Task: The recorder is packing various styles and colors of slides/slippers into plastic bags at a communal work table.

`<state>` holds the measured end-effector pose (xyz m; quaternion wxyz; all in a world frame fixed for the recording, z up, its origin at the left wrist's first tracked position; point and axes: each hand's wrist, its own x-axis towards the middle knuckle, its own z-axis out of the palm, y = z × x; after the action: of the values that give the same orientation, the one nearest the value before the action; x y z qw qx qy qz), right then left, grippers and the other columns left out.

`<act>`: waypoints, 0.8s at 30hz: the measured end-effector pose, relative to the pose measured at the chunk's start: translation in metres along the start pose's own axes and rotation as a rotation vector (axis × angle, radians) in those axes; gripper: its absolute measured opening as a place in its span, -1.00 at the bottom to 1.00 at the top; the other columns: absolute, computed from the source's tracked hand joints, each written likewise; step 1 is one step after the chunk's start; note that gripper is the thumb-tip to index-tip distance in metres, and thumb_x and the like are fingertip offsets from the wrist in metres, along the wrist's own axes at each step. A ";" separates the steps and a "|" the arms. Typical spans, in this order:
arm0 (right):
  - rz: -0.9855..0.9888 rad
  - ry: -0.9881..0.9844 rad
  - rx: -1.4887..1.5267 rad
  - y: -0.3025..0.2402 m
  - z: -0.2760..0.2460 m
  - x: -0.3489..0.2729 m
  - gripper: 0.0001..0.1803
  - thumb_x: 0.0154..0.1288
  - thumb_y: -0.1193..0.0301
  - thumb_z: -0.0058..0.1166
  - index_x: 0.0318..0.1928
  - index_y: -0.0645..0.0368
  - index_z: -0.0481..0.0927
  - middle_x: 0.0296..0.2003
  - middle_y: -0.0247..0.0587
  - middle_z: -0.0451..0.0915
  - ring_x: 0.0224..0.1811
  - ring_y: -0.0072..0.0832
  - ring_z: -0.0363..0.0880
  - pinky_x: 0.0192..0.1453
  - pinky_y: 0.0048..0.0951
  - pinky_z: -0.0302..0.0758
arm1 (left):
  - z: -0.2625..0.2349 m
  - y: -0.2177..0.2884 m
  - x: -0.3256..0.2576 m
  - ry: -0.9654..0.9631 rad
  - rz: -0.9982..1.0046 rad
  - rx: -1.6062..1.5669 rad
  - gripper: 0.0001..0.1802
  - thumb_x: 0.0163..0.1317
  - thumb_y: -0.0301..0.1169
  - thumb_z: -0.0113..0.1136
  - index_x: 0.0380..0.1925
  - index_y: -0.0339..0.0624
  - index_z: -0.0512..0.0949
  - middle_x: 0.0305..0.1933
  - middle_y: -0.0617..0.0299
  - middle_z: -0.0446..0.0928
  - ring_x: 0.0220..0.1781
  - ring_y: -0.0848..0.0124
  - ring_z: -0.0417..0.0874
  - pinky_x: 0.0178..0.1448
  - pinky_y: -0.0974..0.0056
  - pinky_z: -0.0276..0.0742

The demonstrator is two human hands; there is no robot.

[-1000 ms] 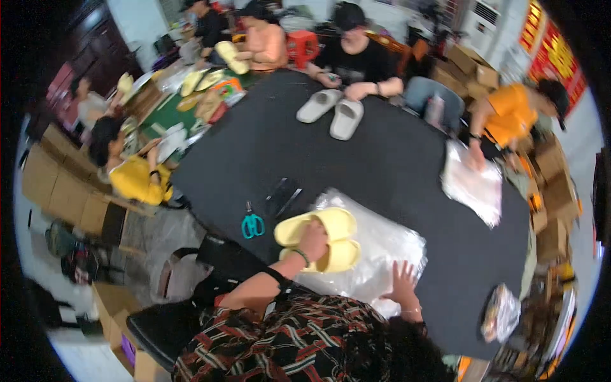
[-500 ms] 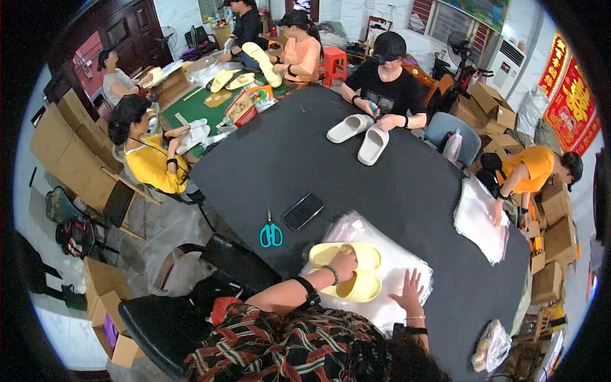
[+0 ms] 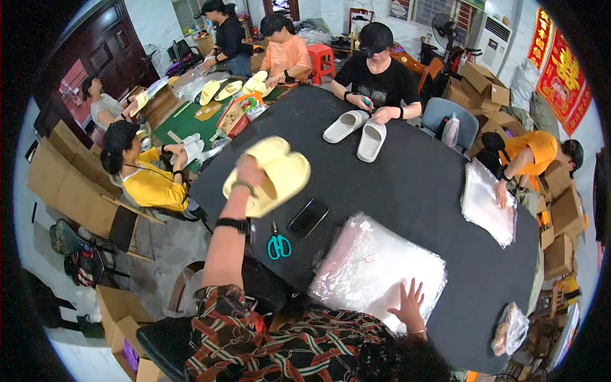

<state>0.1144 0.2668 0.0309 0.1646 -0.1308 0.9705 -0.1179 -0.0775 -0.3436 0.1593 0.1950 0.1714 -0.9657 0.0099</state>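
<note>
Out over the dark table, my left hand [image 3: 252,176] grips a pair of pale yellow slippers [image 3: 286,173], held side by side and slightly blurred. Its fingers are partly hidden inside the slippers. My right hand [image 3: 409,308] lies with fingers spread on the near right part of a stack of clear plastic bags [image 3: 363,261], and nothing is in it. Teal-handled scissors [image 3: 279,246] and a black phone [image 3: 308,218] rest between the bags and my left forearm.
Across the dark table [image 3: 420,191], a person in black handles a pair of light grey slippers [image 3: 371,141]. More plastic bags [image 3: 490,202] lie at the right under another person's hand. A clear bag with contents [image 3: 510,330] sits near right. Other people work around a green table [image 3: 184,124].
My left hand has lifted the yellow slippers off the bag stack and carried them forward and left. My right hand remains spread on the bags. The head view has shifted slightly.
</note>
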 end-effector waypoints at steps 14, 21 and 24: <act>0.131 0.007 0.021 -0.007 0.007 -0.016 0.19 -0.14 -0.10 0.37 0.45 0.05 0.04 0.48 0.17 -0.38 0.49 0.28 -0.52 0.34 0.48 -0.18 | 0.034 0.146 -0.182 -0.211 0.344 -0.630 -0.41 0.09 -0.21 0.30 0.15 -0.12 0.46 0.31 -0.13 0.28 0.37 -0.14 0.20 0.36 -0.16 0.14; 0.159 0.041 0.007 -0.027 -0.003 -0.029 0.25 -0.09 -0.15 0.33 0.48 -0.01 -0.12 0.47 0.16 -0.37 0.50 0.25 -0.50 0.39 0.41 -0.19 | 0.011 0.209 -0.269 -0.603 0.735 -0.559 -0.05 0.03 0.10 0.29 0.38 -0.02 0.19 0.50 -0.10 -0.06 0.53 -0.12 -0.14 0.43 -0.32 -0.15; 0.186 0.027 0.056 -0.029 -0.006 -0.042 0.29 -0.13 -0.20 0.33 0.49 -0.01 -0.15 0.47 0.16 -0.36 0.50 0.23 -0.49 0.40 0.39 -0.20 | 0.018 0.216 -0.273 -0.673 0.887 -0.459 0.11 -0.11 0.22 0.33 0.43 0.09 0.10 0.55 -0.05 -0.21 0.56 -0.08 -0.26 0.45 -0.34 -0.25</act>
<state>0.1571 0.2535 0.0559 0.1655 -0.0338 0.9769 -0.1309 0.0797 -0.0527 0.0489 -0.1122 -0.3009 -0.9310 -0.1734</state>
